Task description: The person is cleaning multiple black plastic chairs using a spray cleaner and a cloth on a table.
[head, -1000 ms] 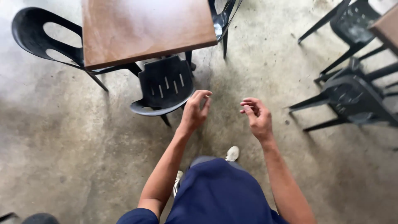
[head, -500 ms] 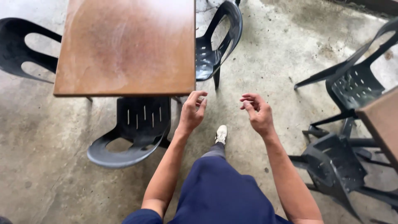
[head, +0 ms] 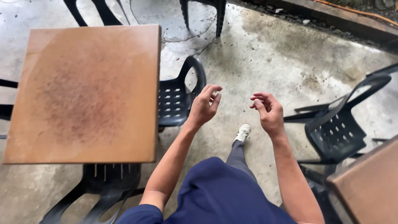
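Head view: your left hand (head: pixel 204 108) and right hand (head: pixel 268 111) hang loosely curled, pinching nothing; you might bump the black plastic chair (head: pixel 176 99) beside the square brown wooden table (head: pixel 85 91).

Square table top (head: pixel 83 93): wood-look brown board, matt, worn darker and rough-looking in the middle. Black chairs (head: pixel 176 99): moulded plastic, slight sheen, slotted seats. Floor (head: pixel 265 54): bare concrete, rough, stained, wet-looking glossy patch near the top. Shorts (head: pixel 215 195): navy cloth, matt, soft folds. Shoe (head: pixel 243 132): whitish, matt. Second table top (head: pixel 369 186) at right: same brown matt board.
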